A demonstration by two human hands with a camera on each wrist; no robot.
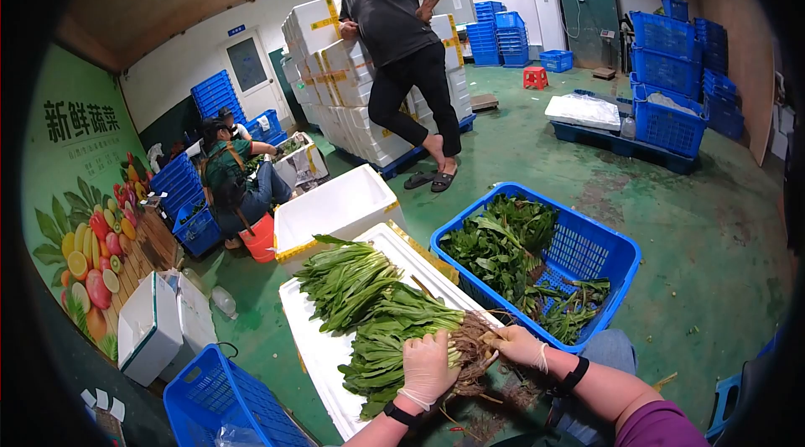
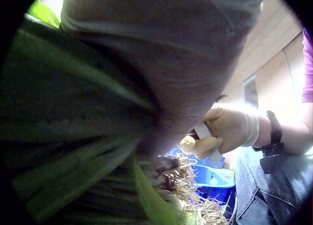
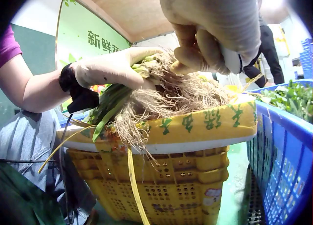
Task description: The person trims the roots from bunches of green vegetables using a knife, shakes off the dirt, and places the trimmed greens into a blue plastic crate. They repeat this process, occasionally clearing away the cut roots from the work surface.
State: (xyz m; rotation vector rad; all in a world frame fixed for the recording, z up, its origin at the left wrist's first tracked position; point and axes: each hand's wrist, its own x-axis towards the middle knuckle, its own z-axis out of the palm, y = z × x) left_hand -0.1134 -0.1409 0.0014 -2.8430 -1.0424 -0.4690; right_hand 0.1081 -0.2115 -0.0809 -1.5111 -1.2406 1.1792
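Leafy greens (image 1: 390,321) lie in bunches on a white foam lid (image 1: 314,367), their tangled brown roots (image 1: 474,346) toward me. My gloved left hand (image 1: 429,370) grips the nearest bunch by its stems, just behind the roots. At the root end is my gloved right hand (image 1: 518,345), with curled fingers. In the right wrist view, a small white, flat object (image 3: 232,61) shows in that hand (image 3: 212,29); I cannot tell its kind. Its fingertips are right at the roots (image 3: 176,88). In the left wrist view, the left hand (image 2: 161,54) hides part of the stems.
A yellow crate (image 3: 161,176) stands under the lid. To the right, a blue basket (image 1: 616,279) holds loose greens. An open white foam box (image 1: 335,212) stands beyond the lid. A person (image 1: 402,53) leans on stacked foam boxes; another (image 1: 231,166) sits at the left.
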